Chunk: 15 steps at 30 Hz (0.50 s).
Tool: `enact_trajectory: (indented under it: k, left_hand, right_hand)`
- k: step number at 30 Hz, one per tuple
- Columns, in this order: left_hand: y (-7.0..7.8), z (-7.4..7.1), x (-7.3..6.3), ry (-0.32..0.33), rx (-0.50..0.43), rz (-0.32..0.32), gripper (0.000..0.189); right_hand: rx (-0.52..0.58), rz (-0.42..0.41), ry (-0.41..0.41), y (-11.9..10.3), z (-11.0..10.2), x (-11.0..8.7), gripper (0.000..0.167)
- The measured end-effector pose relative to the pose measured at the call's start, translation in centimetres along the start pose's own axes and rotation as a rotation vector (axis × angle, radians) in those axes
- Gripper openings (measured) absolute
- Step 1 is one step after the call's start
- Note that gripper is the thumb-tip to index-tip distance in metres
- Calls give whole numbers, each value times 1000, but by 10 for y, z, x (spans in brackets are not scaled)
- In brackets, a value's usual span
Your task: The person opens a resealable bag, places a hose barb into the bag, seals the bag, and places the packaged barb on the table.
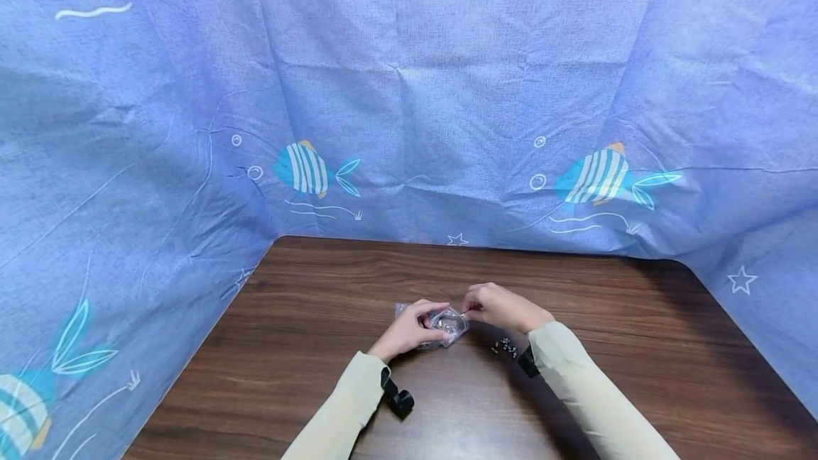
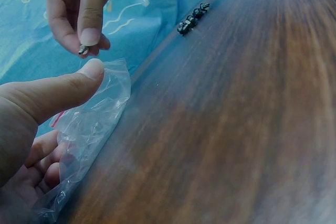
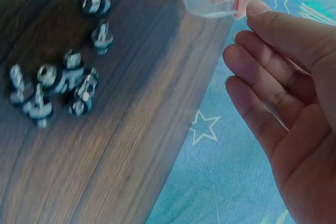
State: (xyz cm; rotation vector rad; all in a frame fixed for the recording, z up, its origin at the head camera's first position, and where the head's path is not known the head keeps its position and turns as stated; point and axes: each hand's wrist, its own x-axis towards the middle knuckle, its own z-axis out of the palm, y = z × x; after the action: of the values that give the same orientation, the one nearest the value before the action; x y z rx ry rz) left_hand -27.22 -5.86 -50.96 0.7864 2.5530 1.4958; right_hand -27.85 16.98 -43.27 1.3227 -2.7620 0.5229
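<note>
My left hand (image 1: 414, 329) holds a clear plastic zip bag (image 2: 102, 111) with a red line along its mouth, the thumb by the opening and the other fingers curled behind the film. Just beside that mouth, my right hand (image 1: 501, 306) pinches a small black-and-silver screw-like piece (image 2: 83, 49) between thumb and fingertips. In the right wrist view this piece is hidden, while the bag's rounded open mouth (image 3: 207, 11) shows near the thumb. A loose group of similar screw-like pieces (image 3: 47, 77) lies on the table below the right wrist.
The dark wood-grain table (image 1: 307, 346) reaches back to a blue curtain (image 1: 447, 112) printed with fish, which also hangs at both sides. Black straps with small devices (image 1: 399, 401) sit on both wrists, over light sleeves (image 1: 345, 403).
</note>
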Motion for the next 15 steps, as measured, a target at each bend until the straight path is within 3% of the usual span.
enact_trajectory:
  k: [15]
  left_hand:
    - [1,0,0,0,8,2,54]
  right_hand:
    - [36,9,1,-8,3,7,5]
